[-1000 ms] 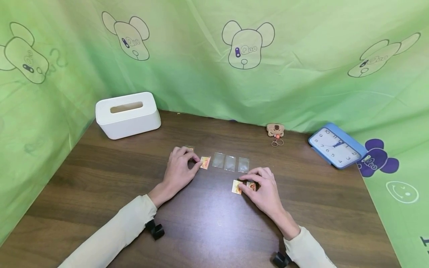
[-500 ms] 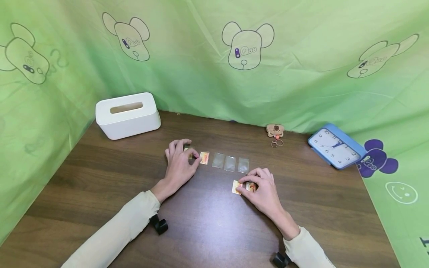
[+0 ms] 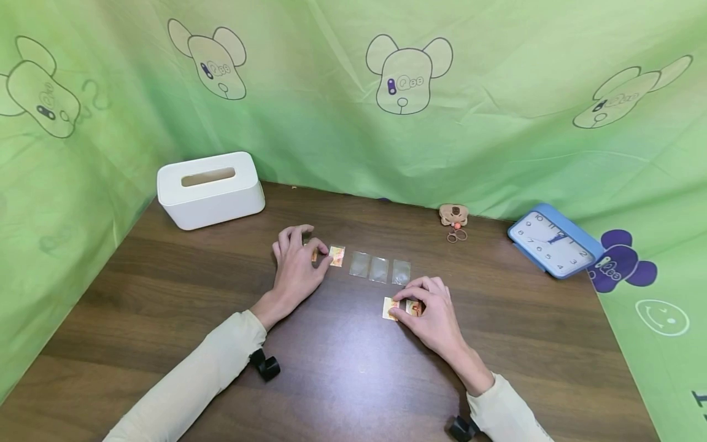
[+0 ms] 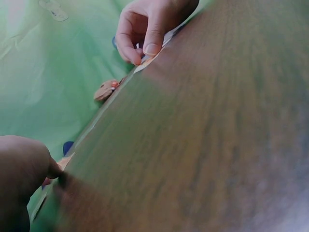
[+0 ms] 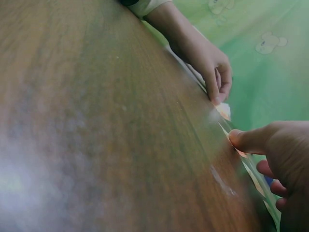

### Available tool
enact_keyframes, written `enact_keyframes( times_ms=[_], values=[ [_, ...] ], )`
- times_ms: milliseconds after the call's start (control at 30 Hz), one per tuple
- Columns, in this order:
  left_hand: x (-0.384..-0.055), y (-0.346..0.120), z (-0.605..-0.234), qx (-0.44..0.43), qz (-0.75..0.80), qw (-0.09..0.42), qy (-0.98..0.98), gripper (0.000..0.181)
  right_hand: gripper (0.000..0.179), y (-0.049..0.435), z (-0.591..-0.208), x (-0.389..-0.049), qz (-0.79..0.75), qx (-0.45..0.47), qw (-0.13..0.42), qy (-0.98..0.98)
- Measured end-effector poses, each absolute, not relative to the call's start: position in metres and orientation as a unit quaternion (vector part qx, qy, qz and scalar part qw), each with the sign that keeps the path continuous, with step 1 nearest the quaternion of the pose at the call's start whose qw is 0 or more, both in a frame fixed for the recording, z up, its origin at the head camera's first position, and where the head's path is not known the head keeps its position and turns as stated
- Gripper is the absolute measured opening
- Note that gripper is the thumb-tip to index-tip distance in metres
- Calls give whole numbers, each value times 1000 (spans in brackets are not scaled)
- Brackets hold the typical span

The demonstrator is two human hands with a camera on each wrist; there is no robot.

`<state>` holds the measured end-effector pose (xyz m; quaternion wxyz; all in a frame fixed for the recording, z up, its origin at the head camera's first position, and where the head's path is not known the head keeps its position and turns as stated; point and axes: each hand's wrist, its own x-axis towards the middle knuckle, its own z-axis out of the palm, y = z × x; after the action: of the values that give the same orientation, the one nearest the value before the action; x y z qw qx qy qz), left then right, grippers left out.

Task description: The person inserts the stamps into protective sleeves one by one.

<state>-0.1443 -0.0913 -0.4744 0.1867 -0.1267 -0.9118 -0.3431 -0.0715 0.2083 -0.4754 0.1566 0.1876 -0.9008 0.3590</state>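
My left hand pinches the edge of a small printed orange-and-white card between thumb and forefinger; in the right wrist view that card is tilted up. A second card shows partly under the left fingers. Nearer the front, my right hand has thumb and forefinger curled on a similar yellow-and-white card. Just beside it, a darker picture card lies partly behind the right fingers. Between the hands, three clear plastic squares lie in a row on the wooden table.
A white tissue box stands at the back left. At the back edge lies a brown bear-shaped keyring. A blue clock leans at the right, before a green printed curtain.
My left hand has moved slightly up and away with its card, uncovering more of the card behind. The right hand has stayed in place.
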Motion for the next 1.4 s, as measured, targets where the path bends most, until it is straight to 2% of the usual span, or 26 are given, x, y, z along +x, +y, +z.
enact_keyframes(
  times_ms=[167,333,1033,1400],
  values=[
    [-144,-92,-474,-129,-334,175,-917,22,31,208,-477,-73,369,201,159,-893],
    [-143,-93,-474,-135,-324,171,-921,16,31,209,-477,-74,371,211,167,-889],
    [-143,-91,-473,-134,-359,180,-906,16,31,208,-479,-74,376,216,194,-880],
    [-142,-75,-475,-176,-344,177,-905,24,19,209,-481,-75,390,227,206,-868]
  ],
)
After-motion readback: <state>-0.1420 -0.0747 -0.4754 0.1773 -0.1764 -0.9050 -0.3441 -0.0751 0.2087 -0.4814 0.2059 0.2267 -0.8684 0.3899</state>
